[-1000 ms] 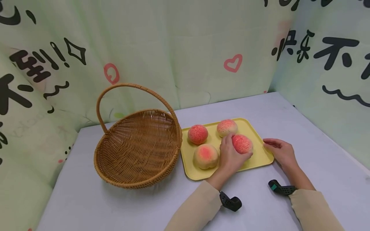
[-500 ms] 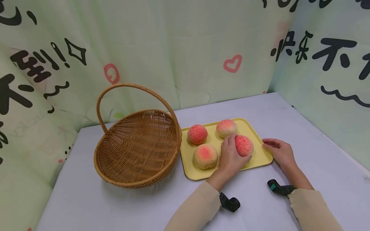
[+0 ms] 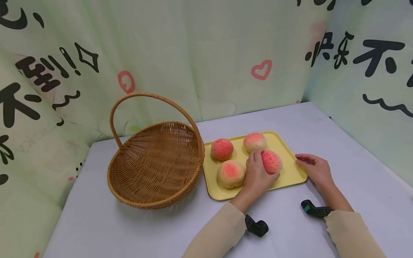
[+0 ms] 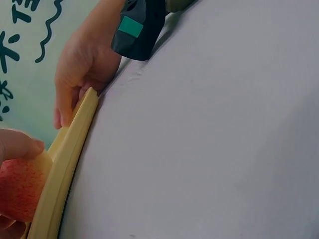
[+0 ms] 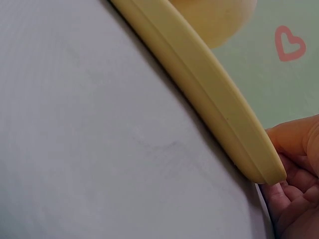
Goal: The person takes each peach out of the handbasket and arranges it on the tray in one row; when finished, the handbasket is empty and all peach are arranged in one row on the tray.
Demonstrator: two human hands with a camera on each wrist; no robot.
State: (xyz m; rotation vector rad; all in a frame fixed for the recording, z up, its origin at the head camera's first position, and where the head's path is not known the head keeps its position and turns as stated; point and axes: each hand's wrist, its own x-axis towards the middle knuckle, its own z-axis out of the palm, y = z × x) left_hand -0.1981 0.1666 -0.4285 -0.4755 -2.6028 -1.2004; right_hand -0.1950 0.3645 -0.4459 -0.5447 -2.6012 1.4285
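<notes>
In the head view my left hand holds a pink-red speckled peach over the right half of a yellow tray. Its fingers lie along the peach's left side, with the thumb at the lower right. The left wrist view shows the same peach close behind the tray's rim, the thumb on top of it. My right hand is at the tray's right edge. Seen from the right wrist, the right hand pinches the tray corner between thumb and fingers.
Three more peaches sit on the tray: a red one at back left, a pale pink one at the back, a cream one at front left. A wicker basket with a tall handle stands left of the tray on the white-covered table.
The left hand's grip on the peach has shifted slightly, and the head view has swung a little. The right hand stays at the tray's edge; tray and basket keep their places.
</notes>
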